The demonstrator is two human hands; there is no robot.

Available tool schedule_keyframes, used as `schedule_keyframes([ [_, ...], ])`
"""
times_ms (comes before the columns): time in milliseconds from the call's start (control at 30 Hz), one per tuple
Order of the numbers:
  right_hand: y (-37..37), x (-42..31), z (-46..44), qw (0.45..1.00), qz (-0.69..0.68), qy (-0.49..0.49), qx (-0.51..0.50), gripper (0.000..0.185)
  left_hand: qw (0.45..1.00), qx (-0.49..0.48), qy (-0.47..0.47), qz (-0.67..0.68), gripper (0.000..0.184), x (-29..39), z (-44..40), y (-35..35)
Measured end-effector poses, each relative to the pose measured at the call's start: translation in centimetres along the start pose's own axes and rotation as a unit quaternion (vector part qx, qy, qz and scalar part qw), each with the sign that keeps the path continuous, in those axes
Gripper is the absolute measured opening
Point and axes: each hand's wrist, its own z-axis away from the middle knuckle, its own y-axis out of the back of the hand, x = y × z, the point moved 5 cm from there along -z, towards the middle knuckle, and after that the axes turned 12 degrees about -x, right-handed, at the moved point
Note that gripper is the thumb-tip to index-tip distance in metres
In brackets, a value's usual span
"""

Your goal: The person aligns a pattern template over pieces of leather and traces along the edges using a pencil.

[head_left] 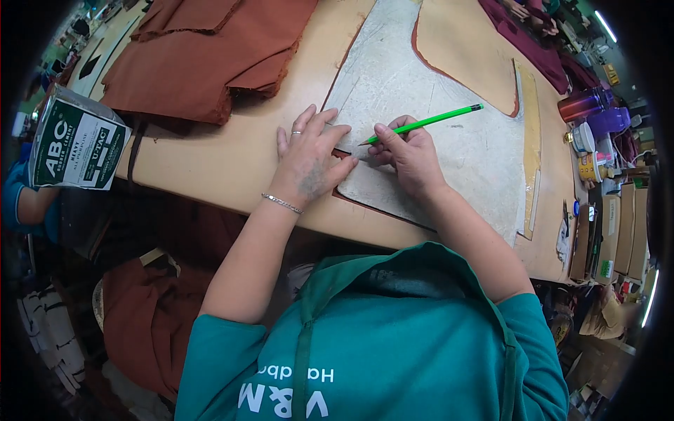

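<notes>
A green pencil [442, 117] is held in my right hand [409, 156], its tip pointing left toward my left hand. Under both hands lies a large pale grey pattern piece [463, 168], flat on the table, with a curved cut-out at its far side. Thin rust-brown edges of fabric [386, 211] show from beneath it. My left hand [312, 151] rests palm down with fingers spread, across the pattern's left edge. Its thumb lies by a small notch where brown shows. A ring and a chain bracelet are on this hand and wrist.
Rust-brown fabric pieces [203, 70] lie on the table [232, 165] at the far left. An ABC rubber cement can [81, 140] stands at the left edge. A yellowish strip [531, 140] borders the pattern's right side. Cups and a purple container [608, 121] stand right; other people's hands [518, 10] show at top.
</notes>
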Motion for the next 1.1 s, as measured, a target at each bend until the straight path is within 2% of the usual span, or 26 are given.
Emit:
schedule_keyframes([
  [200, 0.1, 0.1, 0.2, 0.999, 0.008, 0.031, 0.002, 0.024, 0.999, 0.049, -0.002, -0.002, 0.036, -0.6, -0.5, -0.3],
  [300, -0.3, 0.0, 0.1, 0.996, 0.075, 0.036, -0.028, 0.024, 0.989, 0.065, -0.062, 0.114, 0.04, -2.8, -0.3, -1.0],
  [500, -2.0, -0.4, -0.3, 0.958, 0.261, -0.011, -0.118, 0.019, 0.994, -0.095, 0.013, -0.054, 0.065, 0.0, 3.4, -0.1],
  [600, -4.0, -1.5, 0.0, 0.927, 0.338, -0.022, -0.163, 0.02, 0.99, -0.132, 0.015, -0.049, 0.069, -0.3, 3.4, -0.1],
  [733, -4.6, -1.1, 0.1, 0.916, 0.357, -0.023, -0.182, 0.02, 0.991, -0.123, 0.017, -0.044, 0.068, -0.6, 3.3, -0.3],
  [933, -4.7, -1.4, 0.1, 0.898, 0.382, 0.036, -0.215, 0.02, 0.988, -0.135, 0.057, -0.054, 0.068, -0.4, 3.1, -0.5],
  [1033, -2.0, -1.6, -1.8, 0.926, 0.358, -0.011, -0.121, 0.02, 0.988, -0.135, 0.057, -0.041, 0.069, -0.5, 3.1, -0.6],
  [1100, -2.2, -2.0, -1.7, 0.911, 0.397, 0.023, -0.113, 0.022, 0.99, -0.126, 0.05, -0.042, 0.069, -0.6, 3.2, -0.6],
])
